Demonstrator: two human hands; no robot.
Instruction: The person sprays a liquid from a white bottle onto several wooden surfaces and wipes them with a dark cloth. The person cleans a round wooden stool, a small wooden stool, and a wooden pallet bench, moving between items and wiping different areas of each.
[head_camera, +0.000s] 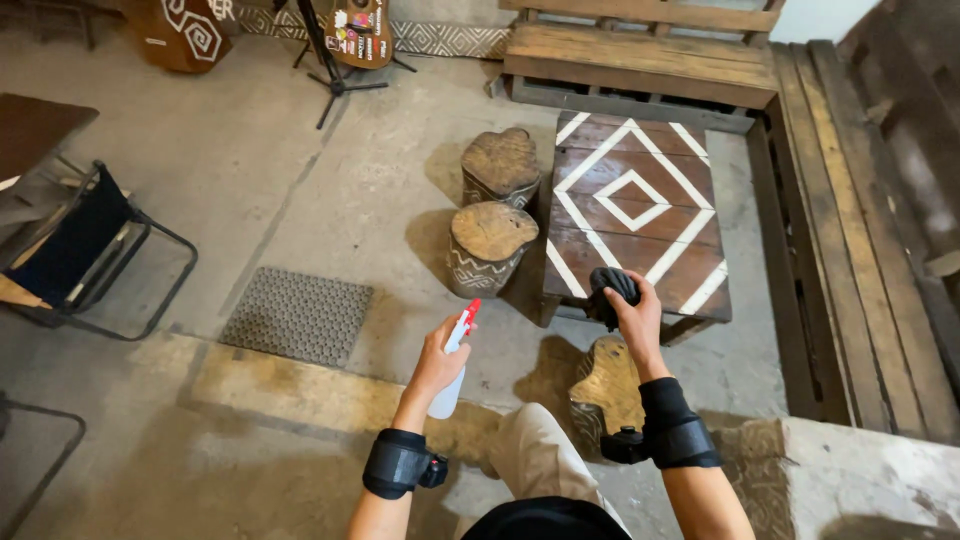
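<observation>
A folding chair (75, 250) with dark fabric and a thin metal frame stands at the far left on the concrete floor (250, 170), and a grey perforated mat (297, 314) lies flat just right of it, with open floor behind. The left hand (436, 362) has its fingers wrapped around a white spray bottle (452, 368) with a red nozzle, held in the air over the floor, well short of the worktop. Two carved log stools (490, 215) stand side by side against the left edge of the worktop (640, 180), narrowing the way in from that side. The worktop is low, of dark planks painted with white nested diamonds. The right hand (635, 318) clenches a crumpled black cloth (610, 290) and presses it on the worktop's near edge. A third stump (605, 385) sits below that hand. Pallet benches (860, 200) of rough boards close off the back and right.
</observation>
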